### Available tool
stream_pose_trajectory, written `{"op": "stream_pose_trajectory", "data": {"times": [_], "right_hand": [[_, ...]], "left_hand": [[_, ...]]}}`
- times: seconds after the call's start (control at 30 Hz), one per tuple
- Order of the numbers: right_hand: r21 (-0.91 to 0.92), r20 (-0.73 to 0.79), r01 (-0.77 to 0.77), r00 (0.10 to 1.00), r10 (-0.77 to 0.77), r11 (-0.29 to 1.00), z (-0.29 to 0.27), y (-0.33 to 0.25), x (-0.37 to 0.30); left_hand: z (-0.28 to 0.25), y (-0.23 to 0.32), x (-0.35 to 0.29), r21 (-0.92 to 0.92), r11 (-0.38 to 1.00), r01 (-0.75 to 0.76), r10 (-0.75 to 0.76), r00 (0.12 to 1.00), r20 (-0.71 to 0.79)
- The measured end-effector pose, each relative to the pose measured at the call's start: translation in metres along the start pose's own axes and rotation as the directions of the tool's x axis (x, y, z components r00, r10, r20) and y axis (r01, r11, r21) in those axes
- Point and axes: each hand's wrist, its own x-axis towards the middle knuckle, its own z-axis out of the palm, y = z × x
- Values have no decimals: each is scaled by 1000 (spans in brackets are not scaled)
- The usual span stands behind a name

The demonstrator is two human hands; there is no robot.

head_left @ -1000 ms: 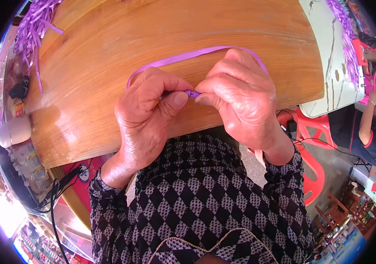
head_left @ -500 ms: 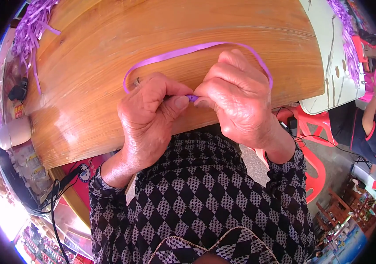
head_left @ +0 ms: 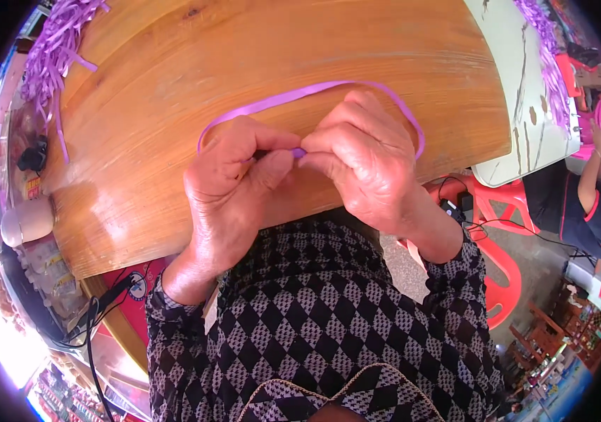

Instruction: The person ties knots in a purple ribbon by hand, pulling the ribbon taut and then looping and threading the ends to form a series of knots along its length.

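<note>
A flat purple ribbon [head_left: 300, 93] arches in one loop over the wooden table [head_left: 174, 84] beyond my hands. Its two ends run into my fists. Between my fingertips a small folded or knotted bit of the purple ribbon shows. My left hand [head_left: 237, 176] pinches it from the left with thumb and forefinger. From the right, my right hand [head_left: 367, 165] pinches the same spot, its fingertips almost meeting the left ones. My curled fingers hide most of the ribbon's ends.
Bunches of purple ribbon hang at the table's far left [head_left: 61, 49] and over a white table [head_left: 526, 91] at the right. A red plastic stool [head_left: 504, 204] stands right of me. Black cables [head_left: 93, 316] run down at the left. Another person [head_left: 592, 204] is at the far right.
My fingertips have drawn closer over the knotted bit, so less of it shows. Both hands have shifted slightly left, and the ribbon loop sits a little lower.
</note>
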Motion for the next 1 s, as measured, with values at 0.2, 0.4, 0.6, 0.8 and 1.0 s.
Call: {"op": "stream_pose_trajectory", "data": {"times": [0.2,0.4,0.6,0.8,1.0], "right_hand": [[11,16,-152,988,152,988,-18,-6,-3],[-24,-49,-188,981,187,982,-48,0,-14],[65,-471,-644,654,592,762,-194,96,-14],[-303,-736,-396,675,51,867,-414,192,-58],[-691,-434,-530,848,304,491,-337,217,-21]], "left_hand": [[3,14,1,-123,975,186,-176,980,89],[24,25,-1,24,1000,-4,2,998,71],[-15,11,-9,58,994,88,-84,994,-72],[-24,0,-5,12,991,134,-133,989,-56],[-36,2,-5,32,987,157,-153,983,-103]]}}
